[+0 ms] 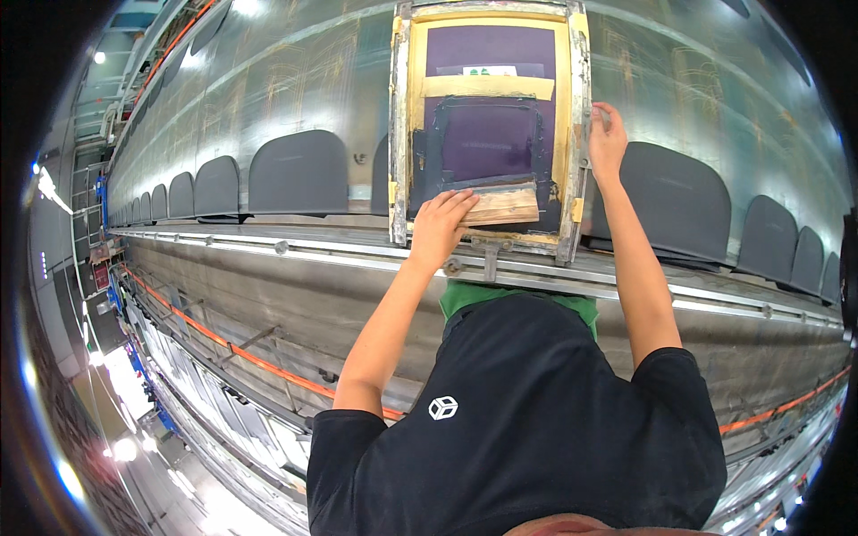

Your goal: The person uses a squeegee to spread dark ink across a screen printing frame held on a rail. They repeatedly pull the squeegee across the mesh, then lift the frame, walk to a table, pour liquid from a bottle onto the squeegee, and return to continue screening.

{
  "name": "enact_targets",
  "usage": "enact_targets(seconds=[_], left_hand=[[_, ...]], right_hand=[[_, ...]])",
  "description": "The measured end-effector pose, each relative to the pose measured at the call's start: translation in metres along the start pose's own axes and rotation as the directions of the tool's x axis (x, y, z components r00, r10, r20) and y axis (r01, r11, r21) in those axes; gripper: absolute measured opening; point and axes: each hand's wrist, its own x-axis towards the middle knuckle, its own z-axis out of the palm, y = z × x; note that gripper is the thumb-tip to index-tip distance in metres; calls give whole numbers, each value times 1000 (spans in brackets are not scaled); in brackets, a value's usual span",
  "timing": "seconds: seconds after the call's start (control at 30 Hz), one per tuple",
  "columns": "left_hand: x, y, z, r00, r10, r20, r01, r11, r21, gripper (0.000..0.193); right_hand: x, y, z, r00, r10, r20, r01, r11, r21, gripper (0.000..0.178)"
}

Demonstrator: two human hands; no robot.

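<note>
A screen-printing frame (401,116) lies on the long table in front of me, its rails worn and stained. Yellow tape borders its dark purple mesh (487,138), and dark ink lines the edges of the printing area. At the near end of the mesh is a wooden squeegee (505,205). My left hand (440,225) is closed over the squeegee's left end. On the frame's right rail, my right hand (609,147) rests with curled fingers closed at its outer edge; the fingertips are partly hidden.
Several dark grey rounded fabric pieces (298,174) lie in a row on the shiny table (268,89), on both sides of the frame. A metal rail (357,255) with small stops runs along the near table edge. Behind me stretches an orange cable or pipe (232,344).
</note>
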Motion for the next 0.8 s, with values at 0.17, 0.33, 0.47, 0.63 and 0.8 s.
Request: enact_targets(seconds=[0.17,0.33,0.47,0.63,0.8], left_hand=[[-19,-51,-9,998,49,47,-53,995,82,62],[-49,-53,-18,995,86,45,-86,996,-5,63],[-41,-67,-10,985,169,42,-171,984,40,59],[56,-97,-11,987,148,57,-151,988,35,50],[152,-110,-38,991,48,126,-38,996,-83,43]], right_hand=[[-15,-4,38,999,-34,-18,34,999,-36,23],[-17,-4,41,1000,4,-19,-7,981,-192,25],[-15,-11,36,991,125,51,-110,964,-243,29],[-6,-20,15,885,-412,219,456,666,-591,38],[-26,-118,55,691,-282,666,628,690,-360,48]])
